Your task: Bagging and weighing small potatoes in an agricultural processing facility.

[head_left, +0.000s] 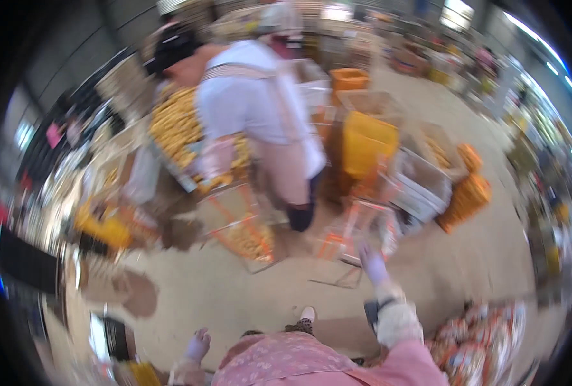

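My right hand [373, 265], in a pale lavender glove, stretches forward to the near edge of a clear plastic bag with orange markings [363, 228]. Its fingertips are smeared, and whether they grip the bag does not show. Low at the left, my left hand [197, 345], gloved the same way, hangs beside my pink patterned apron [286, 357] with its fingers apart and nothing in it. A thin metal frame [340, 282] lies on the floor by the clear bag. Further left, another orange-marked bag [250, 239] holds yellowish pieces.
A co-worker in white [250, 96] bends over a large heap of yellow pieces [176, 122]. Yellow sack [368, 145], white box [421, 186] and orange sack [469, 196] stand ahead to the right. Filled bags [482, 344] lie at my lower right.
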Tool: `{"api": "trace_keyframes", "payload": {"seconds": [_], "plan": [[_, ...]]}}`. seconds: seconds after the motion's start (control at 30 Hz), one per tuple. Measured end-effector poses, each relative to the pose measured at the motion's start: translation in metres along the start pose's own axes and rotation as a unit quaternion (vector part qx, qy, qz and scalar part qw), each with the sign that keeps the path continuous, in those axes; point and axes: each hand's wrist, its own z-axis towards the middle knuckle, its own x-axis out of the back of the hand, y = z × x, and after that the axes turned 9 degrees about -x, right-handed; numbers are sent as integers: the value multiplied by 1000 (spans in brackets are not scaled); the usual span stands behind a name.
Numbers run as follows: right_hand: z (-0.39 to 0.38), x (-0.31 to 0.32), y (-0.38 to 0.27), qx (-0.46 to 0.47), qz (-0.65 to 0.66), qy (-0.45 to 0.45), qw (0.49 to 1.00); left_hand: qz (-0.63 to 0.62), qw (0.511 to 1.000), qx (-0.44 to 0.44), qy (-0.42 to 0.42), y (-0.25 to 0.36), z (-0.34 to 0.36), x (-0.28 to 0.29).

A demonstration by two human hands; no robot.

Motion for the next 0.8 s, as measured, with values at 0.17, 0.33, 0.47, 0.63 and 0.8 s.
{"api": "trace_keyframes", "payload": {"seconds": [0.17, 0.33, 0.47, 0.63, 0.8], "plan": [[-200, -88, -58, -74, 46, -296, 951, -134, 974, 182, -7, -32, 9, 10], [-213, -58, -135, -155, 147, -589, 780, -194, 960, 200, -19, -79, 28, 21], [-197, -52, -169, -211, 213, -487, 821, -159, 974, 151, -58, -107, 86, 35], [-173, -33, -184, 11, 112, -223, 968, -102, 993, 36, -38, -127, 182, 27], [-117, 11, -120, -177, -10, -186, 966, -195, 979, -36, 48, -86, 231, 10]]}}
